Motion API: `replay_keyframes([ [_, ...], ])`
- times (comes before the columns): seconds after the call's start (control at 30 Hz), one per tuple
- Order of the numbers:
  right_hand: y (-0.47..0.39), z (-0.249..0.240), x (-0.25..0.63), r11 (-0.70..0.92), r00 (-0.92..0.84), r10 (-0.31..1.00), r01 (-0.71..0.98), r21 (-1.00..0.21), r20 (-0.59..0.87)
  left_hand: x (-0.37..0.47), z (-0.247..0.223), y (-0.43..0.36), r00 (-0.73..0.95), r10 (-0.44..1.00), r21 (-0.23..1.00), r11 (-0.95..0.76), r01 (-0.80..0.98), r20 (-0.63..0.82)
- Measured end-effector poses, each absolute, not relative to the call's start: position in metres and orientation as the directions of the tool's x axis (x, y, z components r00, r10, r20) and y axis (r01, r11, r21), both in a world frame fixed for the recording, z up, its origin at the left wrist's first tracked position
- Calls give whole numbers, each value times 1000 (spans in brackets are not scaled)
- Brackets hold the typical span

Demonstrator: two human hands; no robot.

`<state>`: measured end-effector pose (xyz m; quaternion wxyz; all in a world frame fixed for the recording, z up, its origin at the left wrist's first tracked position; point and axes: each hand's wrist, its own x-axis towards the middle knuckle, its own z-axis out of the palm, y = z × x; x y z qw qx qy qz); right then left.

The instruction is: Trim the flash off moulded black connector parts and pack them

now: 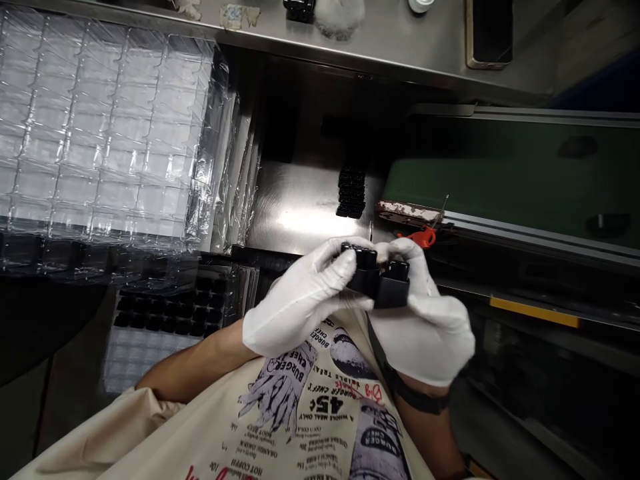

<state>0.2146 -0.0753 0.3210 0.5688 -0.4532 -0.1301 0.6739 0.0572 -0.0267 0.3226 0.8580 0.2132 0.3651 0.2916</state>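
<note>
My left hand (307, 297), in a white glove, is closed round a small black plastic part (367, 281), with the thumb pressed on its top. A second black plastic part (393, 292) sits close beside it in the fingers of my right hand (425, 320), also gloved in white. Both parts are held above my lap, near the edge of the metal bench. Whether the two parts touch or are joined, I cannot tell. On the metal surface (295, 193) ahead stands a short row of black parts (351, 192).
Clear plastic trays (115, 133) are stacked at the left, and a lower tray holds black parts (170, 313). At the right runs a green conveyor belt (475, 167) carrying dark parts. An orange-handled tool (424, 237) lies by its end. A phone-like object (489, 33) rests on the shelf.
</note>
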Motion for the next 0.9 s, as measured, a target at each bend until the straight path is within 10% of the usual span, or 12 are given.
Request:
replay_keyframes([
  [0.9,-66,298,222,-25,87,995,-143,-989,-38,53,328,-21,549,699,670,677,-303,-458],
])
